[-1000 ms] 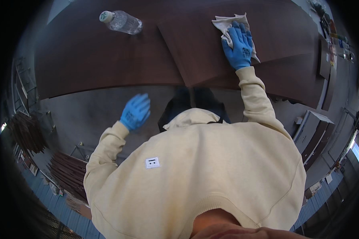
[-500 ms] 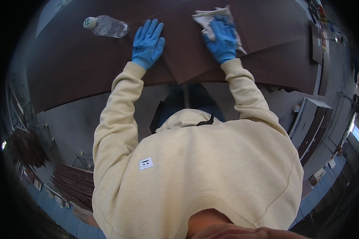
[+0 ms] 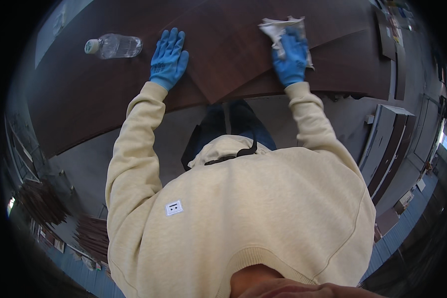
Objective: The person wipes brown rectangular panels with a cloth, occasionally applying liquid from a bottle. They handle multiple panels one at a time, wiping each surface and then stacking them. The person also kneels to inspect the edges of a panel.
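My left hand (image 3: 168,62), in a blue glove, lies flat on a dark brown board (image 3: 223,59) with its fingers stretched out and nothing under it that I can see. To its left a clear plastic bottle (image 3: 119,46) with a pale cap rests on its side. Over on the right, my gloved right hand (image 3: 291,59) presses a crumpled white cloth (image 3: 273,29) against the brown surface. The cloth spreads out past the fingers on both sides, and the fingertips are somewhat blurred.
Several brown boards overlap, one with a corner (image 3: 213,102) pointing toward me. Light and brown panels (image 3: 390,149) lean at the right. Stacks of thin brown strips (image 3: 92,236) stand behind on the left, over a grey floor (image 3: 84,164).
My right hand has slid the cloth to the right across the brown surface. The bottle and my left hand sit further left in the picture, as the view has shifted.
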Tool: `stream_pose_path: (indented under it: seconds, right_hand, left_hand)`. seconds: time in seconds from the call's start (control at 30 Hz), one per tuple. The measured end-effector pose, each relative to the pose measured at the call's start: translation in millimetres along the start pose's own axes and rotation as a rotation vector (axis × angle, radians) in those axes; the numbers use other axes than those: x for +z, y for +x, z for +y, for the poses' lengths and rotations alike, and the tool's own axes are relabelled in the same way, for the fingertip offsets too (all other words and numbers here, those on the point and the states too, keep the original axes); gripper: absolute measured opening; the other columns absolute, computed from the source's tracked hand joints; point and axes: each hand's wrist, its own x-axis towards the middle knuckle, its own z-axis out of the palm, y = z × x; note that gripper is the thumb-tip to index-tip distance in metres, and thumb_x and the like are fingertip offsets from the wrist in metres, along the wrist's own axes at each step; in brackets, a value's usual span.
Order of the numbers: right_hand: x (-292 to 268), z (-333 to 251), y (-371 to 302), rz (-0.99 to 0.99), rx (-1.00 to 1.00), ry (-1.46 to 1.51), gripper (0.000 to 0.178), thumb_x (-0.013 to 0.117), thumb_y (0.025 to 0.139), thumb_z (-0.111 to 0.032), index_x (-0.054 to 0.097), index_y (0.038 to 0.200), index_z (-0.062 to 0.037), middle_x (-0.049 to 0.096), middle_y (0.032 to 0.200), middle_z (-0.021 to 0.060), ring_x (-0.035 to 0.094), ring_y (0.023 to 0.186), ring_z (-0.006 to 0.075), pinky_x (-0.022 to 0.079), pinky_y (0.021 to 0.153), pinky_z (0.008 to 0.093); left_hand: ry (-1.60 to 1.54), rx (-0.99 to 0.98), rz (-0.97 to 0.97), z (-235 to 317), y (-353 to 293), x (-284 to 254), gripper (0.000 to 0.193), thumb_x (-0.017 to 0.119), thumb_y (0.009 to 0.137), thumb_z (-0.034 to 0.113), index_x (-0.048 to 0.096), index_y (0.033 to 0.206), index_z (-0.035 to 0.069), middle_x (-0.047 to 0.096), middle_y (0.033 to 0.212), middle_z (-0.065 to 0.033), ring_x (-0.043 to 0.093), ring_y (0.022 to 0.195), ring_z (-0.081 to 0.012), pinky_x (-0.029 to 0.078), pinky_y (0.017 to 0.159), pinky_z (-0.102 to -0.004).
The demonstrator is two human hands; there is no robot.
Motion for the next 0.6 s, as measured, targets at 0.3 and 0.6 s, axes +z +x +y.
stream_pose_path:
  seconds: [0.3, 0.6]
  right_hand:
    - [7, -93, -42, -0.180, -0.379, 0.239, 0.050, 0.077, 0.088, -0.023, 0.067, 0.135, -0.0079, 0.065, 0.145, 0.0169, 0.062, 0.134, 0.0347, 0.048, 0.116, 0.0495]
    - [2, -29, -14, 0.077, -0.046, 0.032, 0.042, 0.074, 0.095, -0.026, 0.069, 0.130, -0.0023, 0.067, 0.141, 0.0206, 0.063, 0.135, 0.0370, 0.052, 0.112, 0.0487]
  left_hand:
    - [0.027, -0.018, -0.067, -7, -12, -4, 0.066, 0.049, 0.111, 0.039, 0.035, 0.170, 0.015, 0.028, 0.178, -0.0132, 0.022, 0.166, -0.0353, 0.021, 0.134, -0.0503]
    - [0.012, 0.016, -0.041, -4, -4, 1, 0.065, 0.048, 0.111, 0.038, 0.035, 0.170, 0.013, 0.027, 0.178, -0.0143, 0.022, 0.165, -0.0372, 0.020, 0.135, -0.0488]
